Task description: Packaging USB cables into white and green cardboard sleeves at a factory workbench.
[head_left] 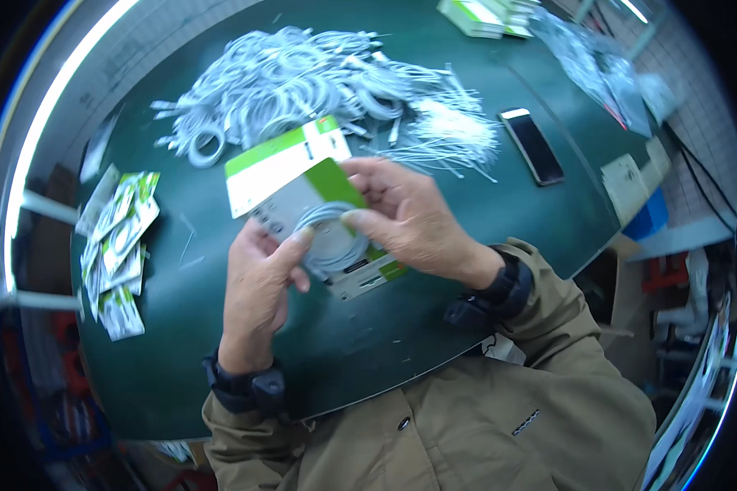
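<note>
A flat grey, white and green packaging card [291,206] is held up between my two hands. Against its face lies a coiled white cable [333,237]. My left hand [258,274] pinches the coil's left side, thumb on the cable. From the right, my right hand [409,214] grips the card, its thumb pressing the coil's upper right and its fingers behind the card's green edge. Just beyond is another white and green card [258,168], partly hidden by the held one; whether they touch, I cannot tell.
A big heap of coiled white cables [278,90] covers the far side of the green table [467,327], beside a bunch of thin white ties [450,135]. At left lie several packed cards [123,237]. A phone [532,146], stacked cards [475,16] and clear plastic bags [590,69] are to the right.
</note>
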A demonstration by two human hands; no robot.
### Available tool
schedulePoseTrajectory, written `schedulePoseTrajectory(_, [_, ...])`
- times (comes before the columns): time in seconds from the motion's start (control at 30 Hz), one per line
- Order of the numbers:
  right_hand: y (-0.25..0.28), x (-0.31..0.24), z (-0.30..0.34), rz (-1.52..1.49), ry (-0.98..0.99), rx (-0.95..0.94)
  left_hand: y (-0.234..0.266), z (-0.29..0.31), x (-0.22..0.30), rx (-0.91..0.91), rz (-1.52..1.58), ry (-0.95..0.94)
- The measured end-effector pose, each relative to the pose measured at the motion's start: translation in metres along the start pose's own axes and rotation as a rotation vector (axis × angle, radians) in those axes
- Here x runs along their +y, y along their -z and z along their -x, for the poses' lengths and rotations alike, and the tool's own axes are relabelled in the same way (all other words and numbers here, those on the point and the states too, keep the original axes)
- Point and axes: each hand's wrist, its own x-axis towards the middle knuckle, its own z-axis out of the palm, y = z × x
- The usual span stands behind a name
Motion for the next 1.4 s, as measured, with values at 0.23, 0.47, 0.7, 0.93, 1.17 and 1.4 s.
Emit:
schedulePoseTrajectory(0.23, [0.028,-0.008,-0.009,0.208,0.175,0.055,-0.015,0.001,0.001,0.029,0.095,-0.085])
schedulePoseTrajectory(0.47, [0.115,0.010,-0.014,1.183,-0.075,0.325,-0.003,0.001,-0.001,0.113,-0.011,-0.303])
schedulePoseTrajectory(0.7, [0.117,0.026,-0.022,1.423,-0.277,0.282,0.011,0.017,-0.001,0.127,-0.137,-0.341])
schedulePoseTrajectory(0.93, [0.119,0.037,-0.021,1.492,-0.236,0.303,0.005,0.018,0.005,0.042,-0.161,-0.362])
schedulePoseTrajectory(1.17, [0.115,0.025,-0.021,1.461,-0.215,0.297,0.005,0.027,0.012,0.016,-0.147,-0.295])
schedulePoseTrajectory(1.4, [0.119,0.027,-0.023,1.459,-0.164,0.409,-0.002,0.025,0.009,-0.015,-0.139,-0.536])
